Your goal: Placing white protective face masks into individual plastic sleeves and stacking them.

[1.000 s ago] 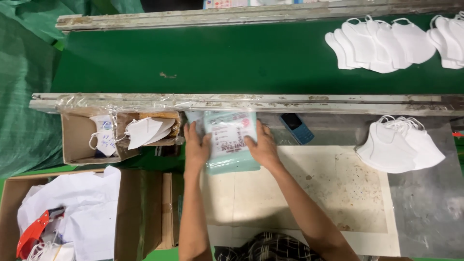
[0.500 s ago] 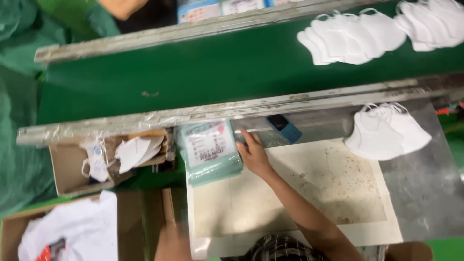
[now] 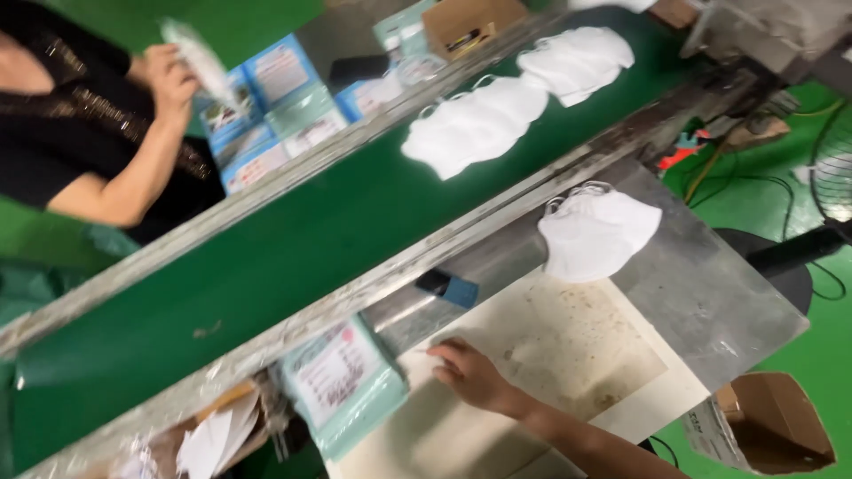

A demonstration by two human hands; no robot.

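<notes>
My right hand (image 3: pixel 472 374) lies flat on the worn white mat (image 3: pixel 577 355), fingers spread and holding nothing. It is just right of a stack of teal and white pouches (image 3: pixel 342 383) that leans against the belt's metal rail, and it does not touch the stack. My left hand is out of view. A heap of white face masks (image 3: pixel 599 232) lies on the grey metal table (image 3: pixel 710 293) to the right. More white masks (image 3: pixel 479 124) ride on the green conveyor belt (image 3: pixel 266 266).
Across the belt a person in black (image 3: pixel 89 133) holds up a packet (image 3: pixel 197 55) beside blue and teal packs (image 3: pixel 275 98). A small blue tool (image 3: pixel 448 287) sits by the rail. There are cardboard boxes at lower right (image 3: pixel 774 426) and lower left (image 3: pixel 213 439), and cables on the green floor (image 3: pixel 799 115).
Both hands have come off the pouch stack. The left hand has dropped out of view and the right has slid onto the mat. The view has swung and tilted, showing the person opposite.
</notes>
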